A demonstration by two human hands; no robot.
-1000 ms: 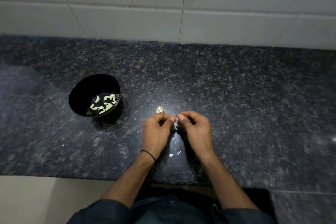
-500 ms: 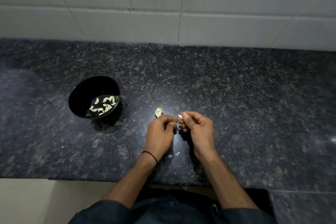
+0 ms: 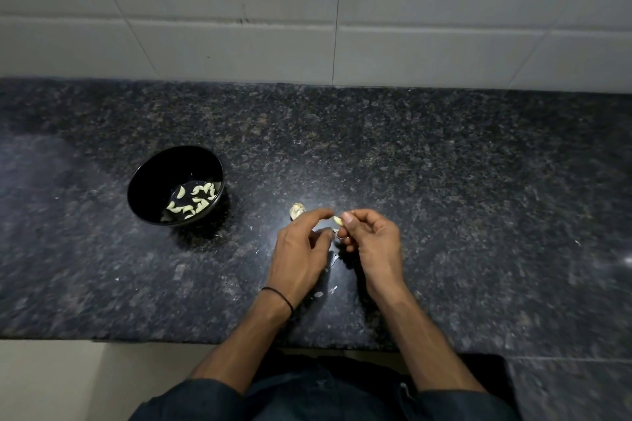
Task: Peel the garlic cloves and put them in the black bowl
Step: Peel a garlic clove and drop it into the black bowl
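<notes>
A black bowl (image 3: 147,178) stands on the dark granite counter (image 3: 444,181), left of my hands, with several peeled garlic cloves (image 3: 191,202) in its bottom. My right hand (image 3: 372,243) pinches a pale peeled clove (image 3: 338,220) between thumb and forefinger, just above the counter. My left hand (image 3: 301,249) hovers beside it, forefinger and thumb curved and apart, its fingertip close to the clove without gripping it. A small unpeeled garlic piece (image 3: 297,210) lies on the counter just beyond my left forefinger.
Scraps of garlic skin (image 3: 333,289) lie on the counter between my wrists. A white tiled wall (image 3: 342,27) rises behind the counter. The counter's front edge (image 3: 136,338) runs just before my body.
Both hands were pinched together on the clove a second ago. My left hand has since let go and drawn slightly left, leaving the clove in my right hand's pinch.
</notes>
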